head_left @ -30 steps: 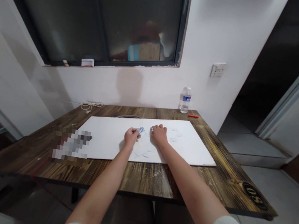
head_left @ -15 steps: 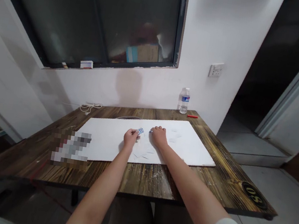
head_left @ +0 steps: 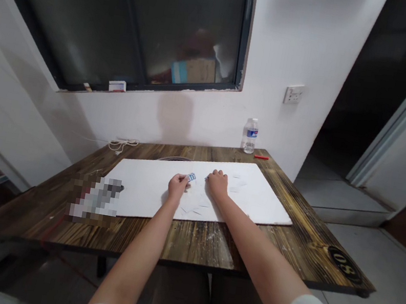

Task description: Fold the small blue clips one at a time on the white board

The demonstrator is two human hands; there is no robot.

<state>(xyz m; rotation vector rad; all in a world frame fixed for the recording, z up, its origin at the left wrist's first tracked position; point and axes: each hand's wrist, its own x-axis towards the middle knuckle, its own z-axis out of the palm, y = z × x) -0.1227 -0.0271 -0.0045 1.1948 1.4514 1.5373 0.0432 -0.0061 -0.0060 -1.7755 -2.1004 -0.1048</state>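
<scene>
A small card with blue markings is pinched in my left hand, above the middle of a white board. To its right, my right hand has its fingers curled together over the board, with a tiny blue bit showing at the fingertips, too small to name. Several thin pale paper pieces lie on the board, some between my forearms and some to the right of my right hand.
The wooden table carries a water bottle, a red pen-like object and a white cable along its back. A pixelated patch covers something at the board's left end. A wall with a window stands behind.
My right hand has shifted slightly to the right, a little farther from my left hand. My left hand keeps its hold on the card and has barely moved.
</scene>
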